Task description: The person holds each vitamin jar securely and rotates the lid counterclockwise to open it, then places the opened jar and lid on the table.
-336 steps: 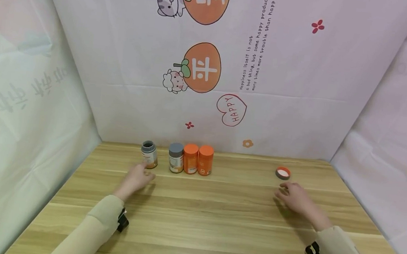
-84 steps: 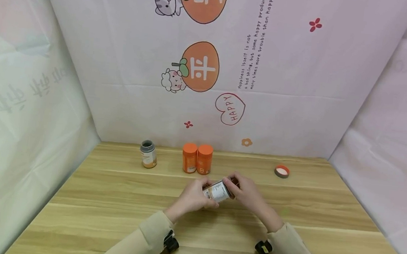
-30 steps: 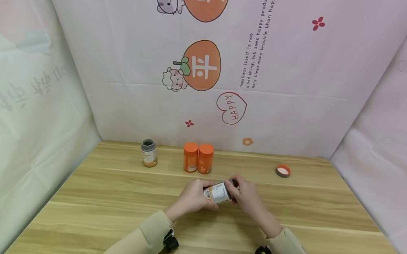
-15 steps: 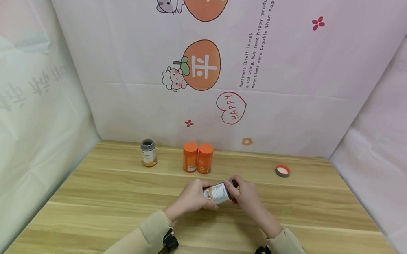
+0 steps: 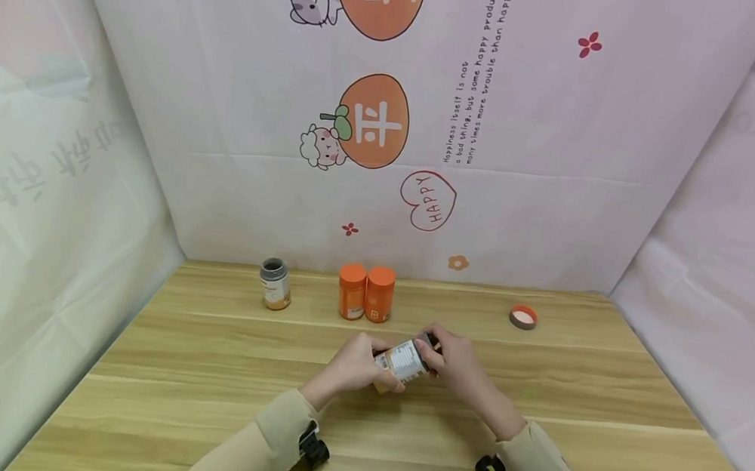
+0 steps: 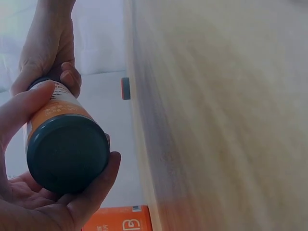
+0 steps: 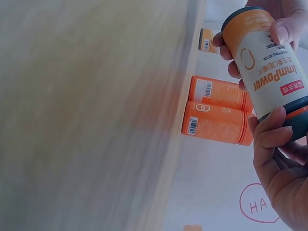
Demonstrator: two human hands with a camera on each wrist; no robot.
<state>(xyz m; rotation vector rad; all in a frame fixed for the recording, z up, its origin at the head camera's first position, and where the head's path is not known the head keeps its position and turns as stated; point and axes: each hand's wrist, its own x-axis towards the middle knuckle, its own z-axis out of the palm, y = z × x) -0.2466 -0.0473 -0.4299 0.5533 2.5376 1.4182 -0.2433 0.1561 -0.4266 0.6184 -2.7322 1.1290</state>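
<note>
Mid-table in the head view, my left hand (image 5: 355, 362) grips the body of a tilted pill bottle (image 5: 404, 361) with a white and orange label. In the left wrist view its dark base (image 6: 68, 153) faces the camera, thumb and fingers wrapped round the side. The fingers of my right hand (image 5: 454, 358) curl round the grey lid end. From the right wrist, the dark lid (image 7: 297, 126) shows an orange band between it and the label; whether it is loose I cannot tell.
At the back left stands a lidless grey-necked bottle (image 5: 275, 286). Two orange bottles (image 5: 351, 294) with orange lids stand side by side behind my hands. A grey lid with an orange rim (image 5: 522, 319) lies at the back right. Cloth walls (image 5: 524, 204) enclose the wooden table (image 5: 198, 400).
The grey-lidded bottle, earlier standing beside the orange ones, is now held between both hands at mid-table. Over the last second it has turned slightly; the lidless bottle and loose lid stay put.
</note>
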